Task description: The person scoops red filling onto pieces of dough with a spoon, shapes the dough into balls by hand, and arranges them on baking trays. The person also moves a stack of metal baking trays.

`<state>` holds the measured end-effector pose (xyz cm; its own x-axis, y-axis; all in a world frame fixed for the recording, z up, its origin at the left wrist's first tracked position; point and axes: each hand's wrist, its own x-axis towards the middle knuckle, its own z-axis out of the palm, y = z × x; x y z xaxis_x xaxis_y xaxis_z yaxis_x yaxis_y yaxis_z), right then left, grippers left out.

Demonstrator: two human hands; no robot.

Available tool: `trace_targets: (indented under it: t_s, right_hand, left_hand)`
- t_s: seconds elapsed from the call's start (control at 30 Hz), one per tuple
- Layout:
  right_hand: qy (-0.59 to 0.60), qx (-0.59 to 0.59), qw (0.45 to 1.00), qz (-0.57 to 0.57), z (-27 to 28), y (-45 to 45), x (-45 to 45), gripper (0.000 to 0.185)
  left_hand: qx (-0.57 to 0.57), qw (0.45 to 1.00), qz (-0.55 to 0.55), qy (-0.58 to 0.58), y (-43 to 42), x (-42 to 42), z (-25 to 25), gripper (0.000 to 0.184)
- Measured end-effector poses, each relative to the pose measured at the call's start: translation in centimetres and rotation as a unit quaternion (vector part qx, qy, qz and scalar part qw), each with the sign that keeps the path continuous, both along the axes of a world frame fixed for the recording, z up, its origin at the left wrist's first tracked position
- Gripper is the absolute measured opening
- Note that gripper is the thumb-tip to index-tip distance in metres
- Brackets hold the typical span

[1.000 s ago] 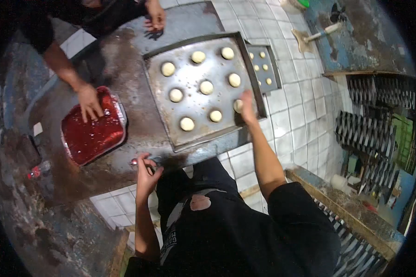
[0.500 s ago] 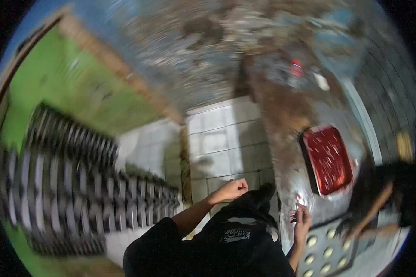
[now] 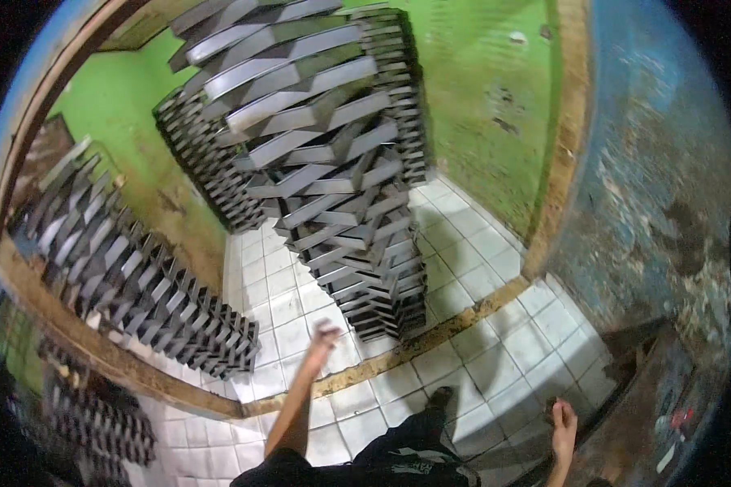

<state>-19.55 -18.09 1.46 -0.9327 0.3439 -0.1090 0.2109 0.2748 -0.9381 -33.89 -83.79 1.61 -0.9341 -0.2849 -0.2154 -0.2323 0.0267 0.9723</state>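
At near right, the right hand (image 3: 564, 428) is held beside the brown table (image 3: 646, 438), fingers curled; whether anything is gripped cannot be told. Farther left, well apart, the left hand (image 3: 325, 333) is extended but blurred, its opening unreadable. Beyond, slightly right of that nearer hand, a tall tray stack (image 3: 341, 203) is set upright past the worn threshold (image 3: 434, 339).

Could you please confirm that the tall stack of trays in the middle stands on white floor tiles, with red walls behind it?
Not quite: the head view shows that the walls behind the tall stack of trays are green. The stack does stand on white floor tiles.
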Motion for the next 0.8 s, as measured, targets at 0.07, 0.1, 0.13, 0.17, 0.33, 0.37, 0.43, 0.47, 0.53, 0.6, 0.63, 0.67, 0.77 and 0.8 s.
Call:
trace_targets:
  t_s: [0.07,0.1,0.13,0.17,0.33,0.37,0.43,0.47,0.53,0.6,0.63,0.67,0.77,0.8]
  right_hand:
    - [0.042,-0.018,0.995,0.092,3.4,-1.9,-7.2,0.046]
    - [0.071,-0.047,0.989,0.120,6.7,-4.5,-10.8,0.048]
    - [0.101,-0.078,0.981,0.147,10.8,-8.0,-14.2,0.050]
    - [0.124,-0.060,0.971,0.194,14.6,-10.8,-17.7,0.051]
    - [0.311,0.069,0.883,0.346,33.7,-25.4,-35.6,0.059]
    - [0.336,0.063,0.871,0.352,37.0,-28.4,-39.8,0.060]
    - [0.378,0.029,0.857,0.348,43.3,-33.7,-49.5,0.064]
    - [0.382,0.002,0.858,0.343,45.3,-35.7,-55.1,0.067]
    - [0.367,-0.139,0.852,0.346,48.7,-39.9,-64.2,0.074]
    - [0.347,-0.168,0.863,0.327,51.0,-42.6,-70.1,0.078]
    - [0.316,-0.191,0.878,0.305,51.5,-43.4,-72.6,0.082]
    - [0.322,-0.197,0.878,0.296,51.5,-44.0,-75.0,0.082]
    - [0.218,-0.180,0.897,0.339,50.7,-45.1,-80.9,0.095]
    - [0.223,-0.180,0.896,0.340,50.3,-45.4,-83.0,0.095]
  left_hand:
    - [0.012,0.992,0.051,0.112,-5.9,-1.5,4.6,0.073]
    - [0.006,0.986,0.075,0.148,-8.2,-3.1,7.5,0.077]
    - [-0.009,0.979,0.091,0.180,-10.9,-5.0,10.1,0.082]
    - [-0.002,0.970,0.083,0.230,-14.5,-7.8,12.3,0.084]
    - [0.079,0.899,0.114,0.415,-21.4,-19.5,32.8,0.083]
    - [0.099,0.886,0.114,0.439,-22.5,-21.9,35.8,0.082]
    - [0.115,0.865,0.108,0.477,-26.1,-27.5,41.1,0.080]
    - [0.153,0.869,0.105,0.459,-27.9,-29.7,42.5,0.081]
    - [0.150,0.881,0.145,0.425,-30.2,-33.1,44.8,0.082]
    - [0.004,0.865,0.229,0.447,-31.7,-35.2,46.2,0.083]
    - [0.003,0.858,0.231,0.459,-33.6,-36.4,46.5,0.083]
    - [0.004,0.853,0.231,0.469,-35.4,-37.8,46.5,0.083]
    - [0.170,0.874,0.179,0.418,-33.4,-36.9,46.5,0.079]
    - [0.169,0.873,0.178,0.422,-32.5,-36.3,45.7,0.079]
